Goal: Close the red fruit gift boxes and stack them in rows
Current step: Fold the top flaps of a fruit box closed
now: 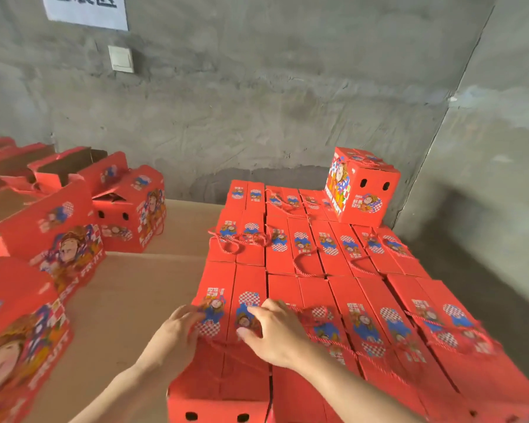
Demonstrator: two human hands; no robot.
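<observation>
A block of closed red gift boxes [312, 248] stands in rows at the right, with red rope handles lying on their lids. My hands are on the lid of the nearest left box [226, 370]. My left hand [174, 334] lies flat on its left lid flap. Spread-fingered, my right hand [275, 334] presses on its right flap. A single closed box [364, 186] sits on top of the block at the far right corner.
Several open red boxes [64, 169] with raised flaps stand at the left, two more [16, 331] close by at the front left. Brown cardboard sheets [129, 288] cover the floor between the groups. Grey concrete walls [257, 102] close in the back and the right.
</observation>
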